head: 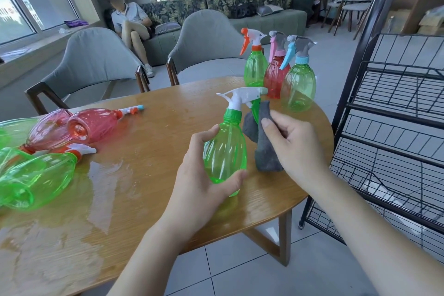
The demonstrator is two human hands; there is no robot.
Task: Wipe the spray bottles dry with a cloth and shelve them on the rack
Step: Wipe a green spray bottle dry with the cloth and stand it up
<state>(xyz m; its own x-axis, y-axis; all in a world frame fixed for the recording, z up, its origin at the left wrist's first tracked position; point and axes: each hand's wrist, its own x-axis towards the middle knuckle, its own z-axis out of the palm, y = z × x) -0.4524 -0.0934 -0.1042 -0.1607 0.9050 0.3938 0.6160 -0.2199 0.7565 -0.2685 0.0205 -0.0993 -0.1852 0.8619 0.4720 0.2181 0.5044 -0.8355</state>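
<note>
1. Two hands over counter [149, 151]. Left hand [199, 175] clamped round green bottle [224, 149], held upright near the right edge.
2. Right hand [295, 144] pinches grey cloth [264, 151], pressed to bottle's trigger side.
3. Three bottles [278, 74] stand upright, far right.
4. Several bottles [36, 175] lie on their sides, left; counter wet there.
5. Wire rack [396, 108] right of counter.

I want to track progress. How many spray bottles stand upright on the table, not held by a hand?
3, clustered at the table's far right edge: a green bottle with orange trigger, a red bottle with pink trigger, and a green bottle with blue trigger. None seems hidden behind them.
</note>
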